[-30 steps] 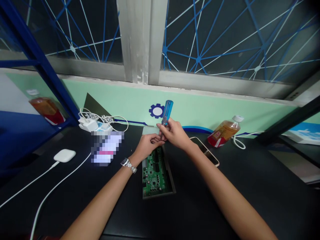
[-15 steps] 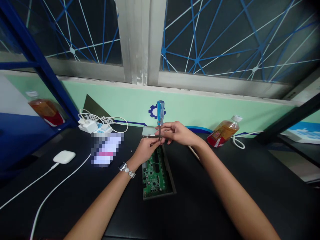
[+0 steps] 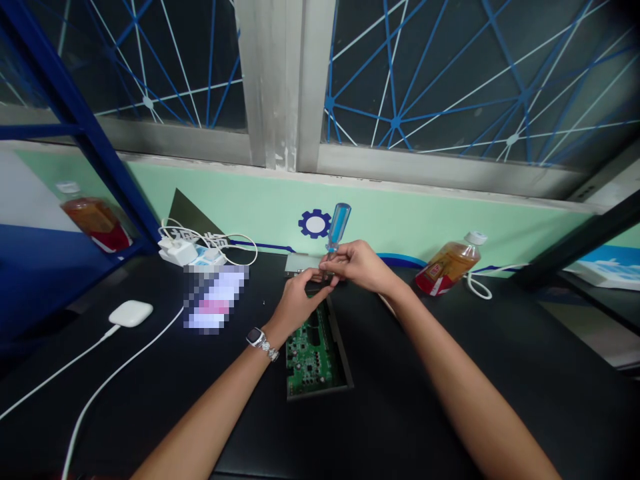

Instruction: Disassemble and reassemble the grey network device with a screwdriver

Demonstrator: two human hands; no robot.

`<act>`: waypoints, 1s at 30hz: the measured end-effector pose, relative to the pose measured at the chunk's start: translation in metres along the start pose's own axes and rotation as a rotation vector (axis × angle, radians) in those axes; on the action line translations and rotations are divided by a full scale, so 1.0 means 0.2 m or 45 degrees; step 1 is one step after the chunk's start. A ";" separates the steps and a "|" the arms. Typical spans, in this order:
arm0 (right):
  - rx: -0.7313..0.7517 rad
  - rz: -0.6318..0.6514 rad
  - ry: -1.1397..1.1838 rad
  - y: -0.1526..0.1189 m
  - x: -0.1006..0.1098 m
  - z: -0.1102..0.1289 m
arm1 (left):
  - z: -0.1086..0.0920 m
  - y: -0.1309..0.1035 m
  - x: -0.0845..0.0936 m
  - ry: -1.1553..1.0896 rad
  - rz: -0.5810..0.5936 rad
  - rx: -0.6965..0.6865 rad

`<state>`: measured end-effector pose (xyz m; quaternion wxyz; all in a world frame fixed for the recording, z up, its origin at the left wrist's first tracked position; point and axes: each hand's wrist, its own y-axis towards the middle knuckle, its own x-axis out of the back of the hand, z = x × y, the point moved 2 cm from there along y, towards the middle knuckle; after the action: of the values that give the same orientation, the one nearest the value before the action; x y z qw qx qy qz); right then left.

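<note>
A screwdriver with a clear blue handle (image 3: 339,223) tilts to the right at its top, above the far end of a green circuit board (image 3: 311,357) in a dark frame. My right hand (image 3: 357,265) is closed on its shaft just below the handle. My left hand (image 3: 299,297), with a watch at the wrist, is over the board's far part, thumb and forefinger curved apart near the screwdriver's lower end. Nothing shows between these fingertips. The screwdriver's tip is hidden by the fingers. A light metal plate (image 3: 296,263) lies behind the left hand.
To the left are a blurred phone (image 3: 216,300), a white case (image 3: 131,313) on a cable, and a power strip (image 3: 180,250) with tangled cords. A drink bottle (image 3: 447,267) leans by the wall at right. Another bottle (image 3: 95,217) shows at far left.
The screwdriver has gone from upright to tilted, its handle moving right. My left thumb and forefinger have spread from their pinch at the shaft.
</note>
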<state>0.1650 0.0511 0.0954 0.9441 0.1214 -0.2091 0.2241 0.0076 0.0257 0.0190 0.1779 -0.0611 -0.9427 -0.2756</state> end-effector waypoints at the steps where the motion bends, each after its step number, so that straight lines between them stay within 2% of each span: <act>1: 0.012 -0.024 -0.023 0.00 0.00 0.00 | 0.00 0.00 0.00 0.014 -0.030 0.004; 8: 0.020 -0.217 -0.140 0.02 -0.04 -0.01 | 0.04 0.01 -0.02 -0.047 -0.121 0.060; 13: 0.014 -0.274 -0.219 0.02 -0.04 -0.02 | 0.07 0.01 -0.02 -0.176 -0.052 0.109; 15: 0.008 -0.235 -0.214 0.02 -0.03 -0.01 | 0.07 0.01 -0.01 -0.208 0.009 0.117; 20: -0.051 0.082 0.111 -0.01 -0.01 0.02 | 0.05 0.01 0.00 -0.202 0.104 0.105; 23: -0.080 0.186 0.170 -0.02 0.01 0.03 | 0.04 0.00 0.00 -0.151 0.117 0.082; 26: -0.093 0.208 0.135 -0.02 0.01 0.03 | 0.03 0.00 0.00 -0.123 0.120 0.055; 30: -0.074 0.113 0.113 -0.01 0.01 0.02 | 0.02 0.00 0.00 -0.190 0.090 0.034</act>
<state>0.1662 0.0486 0.0989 0.9447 0.0745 -0.1787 0.2647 0.0059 0.0272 0.0154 0.1175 -0.1123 -0.9542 -0.2511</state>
